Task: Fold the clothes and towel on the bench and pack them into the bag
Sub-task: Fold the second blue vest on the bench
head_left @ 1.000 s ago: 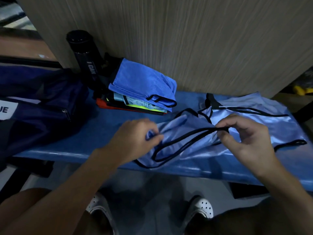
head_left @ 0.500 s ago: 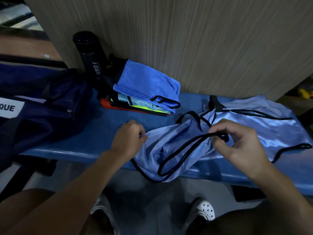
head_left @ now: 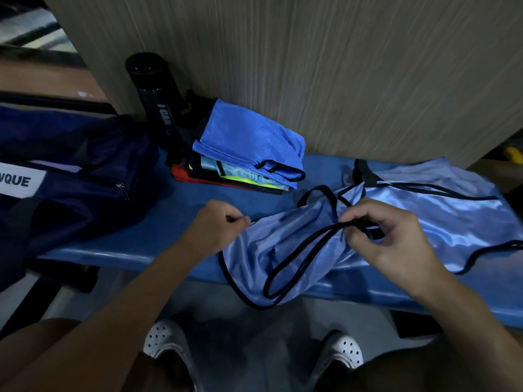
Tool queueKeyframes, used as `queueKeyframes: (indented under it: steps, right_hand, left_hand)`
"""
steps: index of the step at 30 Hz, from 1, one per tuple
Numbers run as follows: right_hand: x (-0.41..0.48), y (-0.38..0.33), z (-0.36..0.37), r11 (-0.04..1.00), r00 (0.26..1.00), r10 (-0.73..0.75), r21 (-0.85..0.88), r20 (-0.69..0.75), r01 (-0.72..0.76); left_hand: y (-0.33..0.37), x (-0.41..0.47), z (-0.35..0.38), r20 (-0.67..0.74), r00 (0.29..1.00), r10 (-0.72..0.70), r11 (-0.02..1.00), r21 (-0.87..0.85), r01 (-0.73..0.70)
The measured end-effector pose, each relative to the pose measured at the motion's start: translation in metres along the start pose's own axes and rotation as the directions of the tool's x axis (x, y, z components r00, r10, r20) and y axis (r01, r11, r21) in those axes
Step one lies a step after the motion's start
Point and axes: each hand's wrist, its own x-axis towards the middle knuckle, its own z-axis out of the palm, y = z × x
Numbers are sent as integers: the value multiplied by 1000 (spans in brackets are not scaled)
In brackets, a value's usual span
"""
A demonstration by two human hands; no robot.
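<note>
A light blue vest with black trim lies spread over the right half of the blue bench, its left end hanging over the front edge. My left hand pinches the vest's left edge. My right hand pinches a black-trimmed strap near the vest's middle. A pile of folded clothes, topped by a bright blue piece, sits at the back of the bench. The dark navy bag rests at the left end, zipped pocket facing me.
A black bottle stands against the wooden wall behind the pile. My feet in white perforated shoes are on the floor below the bench. A yellow object shows at the far right.
My left hand has drawn the vest's left edge leftwards, stretching the cloth. My right hand keeps its hold on the strap and has barely shifted.
</note>
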Motion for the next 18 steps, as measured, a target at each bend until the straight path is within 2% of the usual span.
queueKeyframes:
  steps: [5, 7, 9, 10, 12, 13, 14, 18]
  right_hand:
    - [3, -2, 7, 1000, 1000, -17, -9, 22, 17]
    - [5, -3, 10, 1000, 1000, -20, -10, 20, 20]
    - [8, -5, 13, 999, 999, -36, -11, 14, 36]
    - [9, -6, 14, 999, 999, -51, -8, 11, 51]
    - [11, -8, 17, 997, 997, -74, 0, 8, 74]
    - [13, -9, 20, 997, 997, -74, -4, 10, 74]
    - [14, -9, 23, 998, 997, -69, -12, 17, 69]
    - [22, -6, 40, 993, 992, -102, -55, 68, 106]
  left_hand:
    - [-3, 0, 2, -52, 999, -16, 1000, -27, 15]
    - [2, -2, 1, -131, 990, 49, 998, -19, -52]
    - [14, -7, -2, -250, 946, 205, 979, 56, -197]
    - [22, -10, -5, -290, 901, 323, 946, 120, -300]
    - [34, -18, -10, -295, 798, 525, 849, 240, -470]
    - [36, -20, -11, -284, 767, 575, 816, 265, -513]
    - [36, -22, -11, -282, 764, 580, 813, 256, -523]
    - [37, -26, -10, -300, 824, 481, 875, 102, -474]
